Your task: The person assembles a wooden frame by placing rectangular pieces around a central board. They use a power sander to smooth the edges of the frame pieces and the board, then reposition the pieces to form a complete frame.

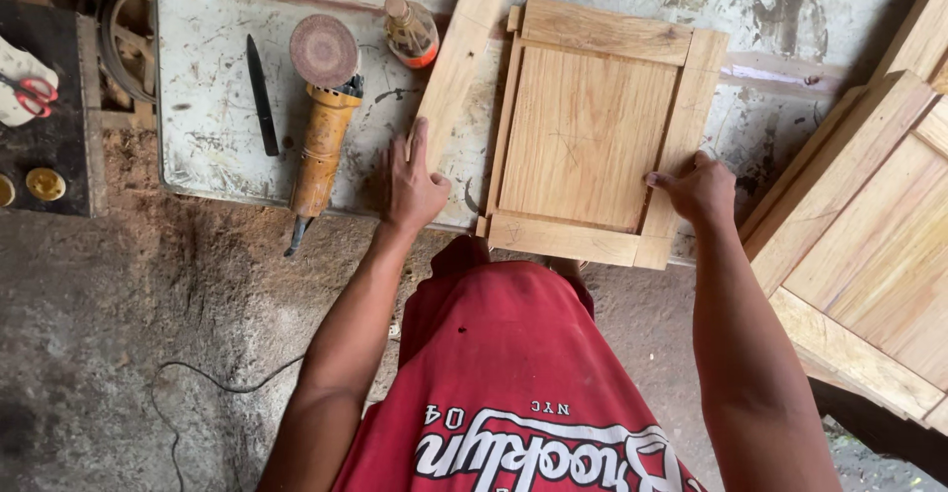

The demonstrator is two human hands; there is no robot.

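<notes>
The person wears a red short-sleeved cotton shirt (pixel 513 383) filling the lower middle of the frame, with large white script lettering and smaller white characters printed across it. Both forearms are bare, and the left hand (pixel 412 188) and right hand (pixel 699 192) carry no gloves, rings or watch.

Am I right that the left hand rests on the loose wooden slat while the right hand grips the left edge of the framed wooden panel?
Not quite. The head view shows the right hand gripping the right edge of the framed wooden panel, not the left edge. The left hand does rest on the loose wooden slat.
</notes>
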